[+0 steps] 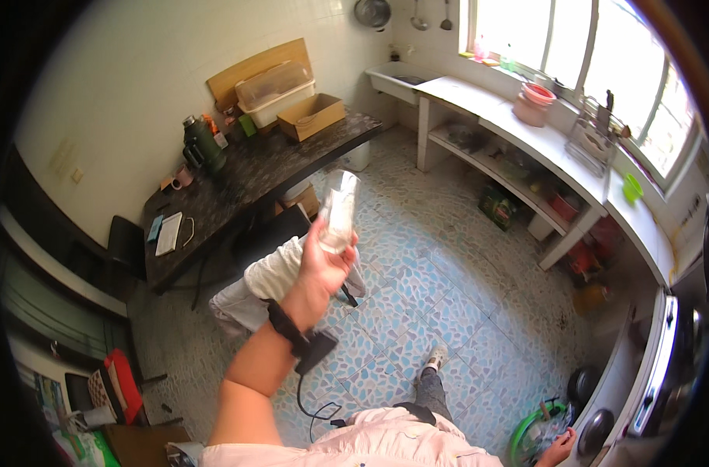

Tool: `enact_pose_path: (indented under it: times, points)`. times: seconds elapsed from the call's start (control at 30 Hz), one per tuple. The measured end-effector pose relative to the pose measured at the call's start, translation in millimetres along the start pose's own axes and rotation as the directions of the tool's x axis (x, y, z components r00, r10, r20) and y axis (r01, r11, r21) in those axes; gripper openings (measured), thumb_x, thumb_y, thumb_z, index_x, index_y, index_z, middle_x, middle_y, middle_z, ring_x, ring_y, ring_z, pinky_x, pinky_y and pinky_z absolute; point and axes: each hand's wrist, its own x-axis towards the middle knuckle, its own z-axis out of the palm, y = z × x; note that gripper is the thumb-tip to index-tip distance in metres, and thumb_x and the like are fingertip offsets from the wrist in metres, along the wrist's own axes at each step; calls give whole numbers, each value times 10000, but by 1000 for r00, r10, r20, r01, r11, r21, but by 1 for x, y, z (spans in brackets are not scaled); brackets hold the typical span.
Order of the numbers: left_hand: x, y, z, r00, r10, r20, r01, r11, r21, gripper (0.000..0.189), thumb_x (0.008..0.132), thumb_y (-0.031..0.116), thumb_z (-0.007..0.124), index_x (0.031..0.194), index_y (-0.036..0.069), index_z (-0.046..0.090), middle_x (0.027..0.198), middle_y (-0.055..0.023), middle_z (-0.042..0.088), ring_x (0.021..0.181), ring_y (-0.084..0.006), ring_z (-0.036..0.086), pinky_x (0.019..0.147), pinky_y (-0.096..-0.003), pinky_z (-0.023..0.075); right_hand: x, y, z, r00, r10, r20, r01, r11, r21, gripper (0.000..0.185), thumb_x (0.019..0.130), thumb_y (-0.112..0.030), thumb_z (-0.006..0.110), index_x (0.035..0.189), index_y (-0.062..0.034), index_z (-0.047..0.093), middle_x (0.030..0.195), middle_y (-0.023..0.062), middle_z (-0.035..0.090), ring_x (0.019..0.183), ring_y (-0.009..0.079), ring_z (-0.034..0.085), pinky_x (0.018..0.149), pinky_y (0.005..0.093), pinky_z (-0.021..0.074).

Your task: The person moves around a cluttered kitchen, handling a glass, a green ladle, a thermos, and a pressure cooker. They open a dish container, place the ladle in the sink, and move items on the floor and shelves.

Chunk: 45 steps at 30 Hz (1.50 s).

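Out in front of me, my left hand is closed around a clear glass tumbler, raised above the floor near the dark table. A strap with a small black device and a cable sits on that wrist. Only part of my right hand shows, low at the right edge, beside a green basin with clear plastic-like items in it. Whether the right hand touches or holds anything there cannot be told. Behind the left hand, light cloths hang over a black chair.
The dark table bears a green thermos, mugs, a cardboard box and a lidded plastic bin. A white counter runs under the window, with a dish rack and a green bowl. Pot lids stand at lower right.
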Motion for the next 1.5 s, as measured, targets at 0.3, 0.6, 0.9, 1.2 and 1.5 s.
enact_pose_path:
  times: [0.3, 0.6, 0.9, 1.2, 1.5]
  points:
    - [139, 68, 69, 965, 211, -156, -231, 965, -127, 373, 872, 395, 563, 1110, 107, 555, 962, -78, 598, 812, -241, 598, 556, -275, 490, 238, -215, 195, 955, -62, 291, -96, 861, 499, 187, 951, -166, 494, 1079, -96, 612, 724, 32, 571, 610, 118, 517, 536, 253, 425]
    - [257, 129, 101, 933, 284, -222, -317, 940, -126, 382, 888, 412, 535, 1074, 80, 567, 952, -88, 612, 796, -220, 603, 556, -259, 476, 354, -589, 342, 734, -652, 192, 194, 471, 860, 116, 933, -73, 525, 1014, -71, 608, 664, -25, 504, 555, 33, 425, 501, 182, 341]
    - [419, 213, 98, 913, 288, -288, -365, 893, -264, 346, 875, 397, 580, 885, 54, 542, 920, -122, 597, 820, -238, 605, 564, -265, 475, 375, -840, 436, 547, -802, 238, 223, 414, 883, 101, 931, -80, 534, 998, -56, 606, 674, -24, 520, 584, 33, 474, 526, 176, 376]
    - [518, 283, 87, 834, 352, -425, -491, 825, -280, 326, 853, 378, 622, 877, 55, 580, 896, -81, 610, 836, -237, 614, 572, -280, 471, 431, -1058, 566, 335, -885, 324, 20, 350, 936, 133, 923, -72, 546, 1034, -24, 600, 803, 1, 574, 713, 54, 533, 645, 198, 442]
    - [531, 320, 122, 575, 501, -647, -719, 687, -107, 329, 862, 375, 622, 933, 54, 604, 935, -130, 641, 806, -218, 635, 581, -266, 480, 412, -1317, 650, -2, -977, 213, -71, 212, 975, 149, 888, -44, 580, 1033, -20, 605, 858, 12, 614, 785, 75, 579, 720, 205, 460]
